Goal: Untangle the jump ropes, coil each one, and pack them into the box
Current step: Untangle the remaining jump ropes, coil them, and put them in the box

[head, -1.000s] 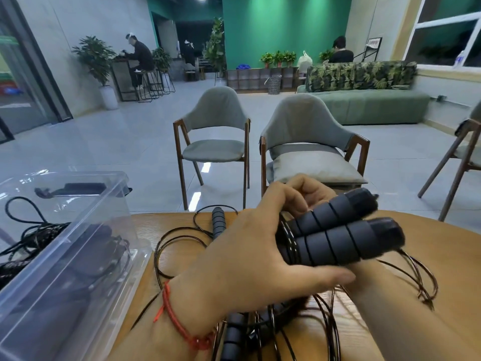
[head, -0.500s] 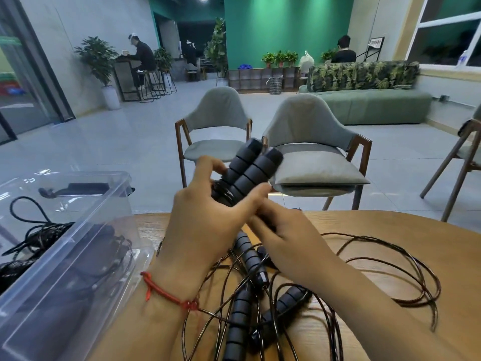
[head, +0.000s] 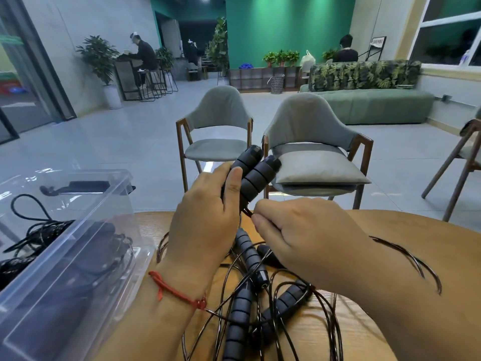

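**Two handles up, the rest in a heap**

Wooden and round, the table [head: 390,225] stands in a tiled lounge. Two grey chairs [head: 309,131] sit just beyond its far edge and a green sofa [head: 374,105] lies farther back.

Above the table's far edge, the left hand [head: 205,217], with a red string at the wrist, is wrapped round a pair of black ribbed handles [head: 255,168]. The thumb lies across them and their caps point up and away. The right hand [head: 307,238] is just beside it, also above the table. Its fingers are curled and pinch the thin cord [head: 247,212] where it leaves those handles.

On the table beneath both hands lies a tangle of jump ropes [head: 238,316]. More ribbed handles sit among dark wire loops, and some loops spread toward the table's right side. At the table's left edge sits the clear plastic box [head: 109,222], with dark ropes inside it.
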{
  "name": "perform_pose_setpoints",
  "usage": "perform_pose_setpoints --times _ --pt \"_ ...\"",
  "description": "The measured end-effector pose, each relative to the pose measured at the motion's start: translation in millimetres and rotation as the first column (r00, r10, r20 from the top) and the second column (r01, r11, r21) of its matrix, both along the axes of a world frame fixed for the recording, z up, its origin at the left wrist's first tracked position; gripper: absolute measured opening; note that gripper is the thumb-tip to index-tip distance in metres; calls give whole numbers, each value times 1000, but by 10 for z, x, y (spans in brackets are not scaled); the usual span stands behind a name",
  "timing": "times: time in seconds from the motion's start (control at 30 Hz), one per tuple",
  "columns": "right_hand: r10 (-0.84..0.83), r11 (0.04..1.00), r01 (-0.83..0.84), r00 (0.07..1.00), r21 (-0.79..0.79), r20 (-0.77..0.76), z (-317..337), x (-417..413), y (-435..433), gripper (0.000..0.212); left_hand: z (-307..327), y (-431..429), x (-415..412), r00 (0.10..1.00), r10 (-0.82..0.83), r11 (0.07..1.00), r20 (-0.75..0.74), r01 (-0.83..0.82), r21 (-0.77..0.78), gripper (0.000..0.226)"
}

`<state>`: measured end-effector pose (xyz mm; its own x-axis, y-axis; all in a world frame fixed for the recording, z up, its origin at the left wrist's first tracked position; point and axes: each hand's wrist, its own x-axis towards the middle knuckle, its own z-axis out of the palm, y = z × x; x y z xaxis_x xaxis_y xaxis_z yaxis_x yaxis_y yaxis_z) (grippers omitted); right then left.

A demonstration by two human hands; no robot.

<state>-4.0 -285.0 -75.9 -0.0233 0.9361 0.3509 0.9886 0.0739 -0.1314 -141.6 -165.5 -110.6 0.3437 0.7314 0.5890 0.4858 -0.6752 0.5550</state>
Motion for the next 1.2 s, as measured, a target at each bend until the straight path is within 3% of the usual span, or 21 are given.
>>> perform_pose_setpoints --times 0.13,0.23,0.4,0.57,0.77,0.9,0.97,1.03,1.1,1.17,1.2 --pt "-23 997 37 979 67 -200 -143 62 107 35 2 -79 40 999 10 1000 -40 -10 18 59" --pt "-31 996 60 919 63 -392 -200 107 145 37 -24 -94 62 997 -44 999 -67 43 -14 53" --pt "-69 995 97 882 37 -465 -209 197 176 40 -27 -69 52 982 -181 981 -63 175 -87 48" --pt "-86 995 96 837 -9 -540 -208 218 184 37 107 -41 -44 972 -217 976 93 216 19 68" --pt "4 997 -68 582 -44 -813 -261 206 304 48 97 -93 -50 944 -232 972 236 234 16 71" --pt "-104 974 -171 247 -149 -963 -193 269 294 101 35 -98 -1 938 -320 938 136 294 183 65" --pt "-94 980 -166 115 -113 -989 -194 271 263 93 -3 -58 15 926 -376 889 36 349 297 67" --pt "-87 990 -107 61 -93 -994 -221 261 247 76 -32 -40 12 906 -420 848 -62 416 329 66" --pt "-56 997 -54 27 -58 -998 -259 258 266 65 -46 -79 14 855 -518 835 2 505 219 55" --pt "-10 1000 -12 23 -10 -1000 -247 229 269 63 -2 -150 34 803 -520 837 290 547 -11 37" --pt "11 1000 -2 41 11 -999 -240 218 260 64 40 -173 41 789 -432 826 436 540 -160 36"
